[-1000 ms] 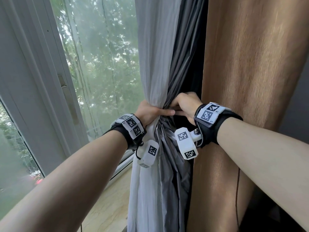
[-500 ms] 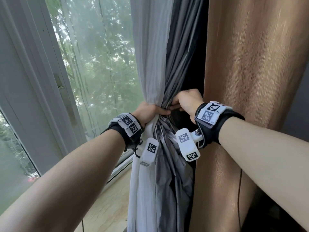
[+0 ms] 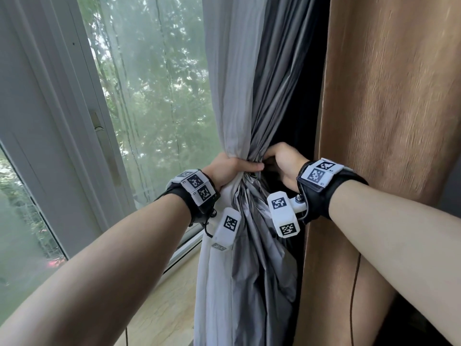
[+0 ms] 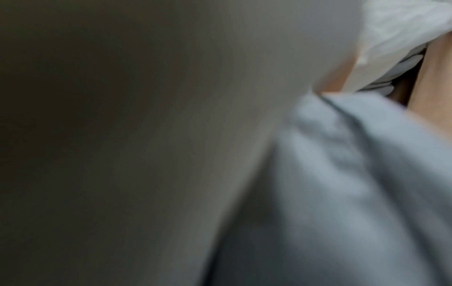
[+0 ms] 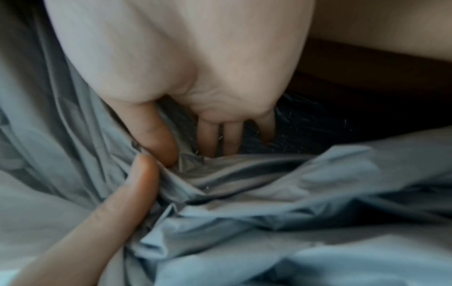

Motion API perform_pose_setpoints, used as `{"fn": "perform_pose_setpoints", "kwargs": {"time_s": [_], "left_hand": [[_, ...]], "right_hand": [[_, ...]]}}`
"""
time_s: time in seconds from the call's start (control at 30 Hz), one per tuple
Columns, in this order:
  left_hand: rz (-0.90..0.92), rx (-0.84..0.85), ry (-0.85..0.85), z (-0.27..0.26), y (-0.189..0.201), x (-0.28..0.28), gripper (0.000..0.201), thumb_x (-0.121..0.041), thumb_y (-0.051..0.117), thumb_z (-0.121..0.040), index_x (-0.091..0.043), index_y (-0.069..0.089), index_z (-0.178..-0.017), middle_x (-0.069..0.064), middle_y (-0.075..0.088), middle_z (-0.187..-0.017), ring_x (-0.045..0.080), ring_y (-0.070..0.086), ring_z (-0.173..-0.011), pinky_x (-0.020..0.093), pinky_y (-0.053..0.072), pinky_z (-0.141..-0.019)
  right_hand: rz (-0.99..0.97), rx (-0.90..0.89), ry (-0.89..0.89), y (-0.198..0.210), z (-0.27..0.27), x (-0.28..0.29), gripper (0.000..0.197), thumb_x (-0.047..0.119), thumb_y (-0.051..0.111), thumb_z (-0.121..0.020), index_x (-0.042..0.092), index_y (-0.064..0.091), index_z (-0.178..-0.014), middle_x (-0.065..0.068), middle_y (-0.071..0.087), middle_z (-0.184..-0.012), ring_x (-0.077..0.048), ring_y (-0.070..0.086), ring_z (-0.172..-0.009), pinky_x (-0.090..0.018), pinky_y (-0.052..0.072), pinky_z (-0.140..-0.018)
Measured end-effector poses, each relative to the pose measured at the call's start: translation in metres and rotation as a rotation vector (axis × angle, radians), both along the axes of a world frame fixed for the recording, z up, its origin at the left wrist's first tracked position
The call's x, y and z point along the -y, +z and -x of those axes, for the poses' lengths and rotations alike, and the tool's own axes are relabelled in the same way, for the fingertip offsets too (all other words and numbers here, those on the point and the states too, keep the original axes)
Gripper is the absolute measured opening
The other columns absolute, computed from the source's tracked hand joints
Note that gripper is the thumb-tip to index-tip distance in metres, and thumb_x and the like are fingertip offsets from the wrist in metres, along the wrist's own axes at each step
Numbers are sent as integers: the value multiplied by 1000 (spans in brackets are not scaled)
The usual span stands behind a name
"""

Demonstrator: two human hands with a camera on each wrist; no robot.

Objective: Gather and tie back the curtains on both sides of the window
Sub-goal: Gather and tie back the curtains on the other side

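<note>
A grey curtain with a darker silvery lining hangs bunched beside the window. My left hand grips the gathered bundle at its narrowest point, thumb lying across the front. My right hand reaches in from the right with its fingers curled into the folds just behind the left thumb. In the right wrist view my right hand has its thumb and fingers pushed into the crumpled grey curtain. The left wrist view is blurred cloth. No tie-back is visible.
A brown curtain hangs at the right, close to my right wrist. A sheer curtain covers the window glass behind. The white window frame stands at left, and a beige sill runs below.
Both hands have stayed on the bundle. My right hand's fingers have worked deeper into the folds, and the view has shifted slightly.
</note>
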State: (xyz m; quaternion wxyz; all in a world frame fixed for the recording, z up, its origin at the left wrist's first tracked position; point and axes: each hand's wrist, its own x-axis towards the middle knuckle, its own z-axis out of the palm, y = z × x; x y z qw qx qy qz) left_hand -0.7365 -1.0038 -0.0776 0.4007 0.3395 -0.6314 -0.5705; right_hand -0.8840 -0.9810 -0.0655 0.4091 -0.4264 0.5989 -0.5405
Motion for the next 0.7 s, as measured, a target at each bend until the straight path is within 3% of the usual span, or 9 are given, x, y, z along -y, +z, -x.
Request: {"fn": "perform_pose_setpoints", "kwargs": {"time_s": [0.07, 0.13, 0.23, 0.33, 0.47, 0.53, 0.57, 0.63, 0.7], "left_hand": [[0, 21, 34, -1, -1, 2, 61, -7, 85, -60, 3, 70, -119, 27, 74, -114, 43, 73, -105, 56, 58, -97], [17, 51, 70, -1, -2, 6, 60, -9, 88, -59, 0, 72, -116, 22, 76, -110, 41, 73, -104, 55, 58, -98], [58, 94, 124, -1, -2, 11, 53, -6, 89, -59, -4, 75, -110, 16, 78, -105, 36, 75, -101, 53, 58, -98], [66, 130, 162, 1, 0, 11, 40, 1, 87, -64, -5, 75, -101, 17, 78, -101, 36, 76, -96, 53, 60, -94], [60, 147, 194, 4, 1, 10, 29, 7, 82, -71, -9, 72, -93, 18, 77, -98, 37, 75, -94, 52, 61, -90], [51, 125, 223, 6, 0, 9, 34, 3, 83, -66, -7, 74, -96, 17, 77, -98, 36, 75, -92, 53, 62, -89], [47, 114, 240, 7, -1, 9, 38, 0, 83, -61, -6, 74, -98, 17, 77, -98, 36, 75, -92, 53, 62, -88], [43, 113, 271, 8, -2, 8, 46, -5, 83, -55, -6, 75, -100, 17, 77, -97, 36, 75, -90, 52, 63, -86], [40, 117, 275, 8, -3, 9, 43, -2, 85, -61, -5, 74, -102, 17, 77, -98, 36, 75, -90, 50, 63, -85]], "right_hand": [[33, -31, -9, -1, 2, 5, 55, 11, 65, -59, -7, 74, -110, -25, 76, -112, -42, 74, -103, -55, 59, -97], [45, -93, -49, -5, 10, 13, 55, 12, 72, -52, -1, 75, -105, -21, 78, -103, -40, 76, -96, -60, 60, -91], [66, -110, -72, -4, 16, 10, 57, 11, 75, -40, 3, 76, -97, -17, 80, -89, -38, 78, -83, -59, 63, -83], [55, -95, -73, 5, 12, 0, 61, 14, 71, -31, -1, 75, -89, -20, 79, -87, -36, 77, -80, -57, 63, -86], [39, -61, -54, 15, 4, -12, 24, 6, 60, -53, -1, 65, -75, -23, 69, -85, -36, 67, -74, -44, 63, -80], [39, -69, -53, 14, 6, -10, 12, -5, 57, -69, -2, 66, -76, -25, 68, -88, -37, 68, -79, -44, 63, -85], [47, -90, -67, 13, 8, -8, 13, -7, 56, -70, -1, 67, -73, -25, 70, -87, -38, 70, -82, -46, 63, -88], [77, -146, -140, 12, 12, -3, 15, 1, 60, -55, 0, 71, -66, -21, 75, -83, -42, 73, -87, -52, 63, -89], [113, -171, -189, 13, 19, 0, 28, 7, 56, -42, 4, 72, -65, -20, 76, -84, -44, 73, -91, -59, 62, -87]]}}
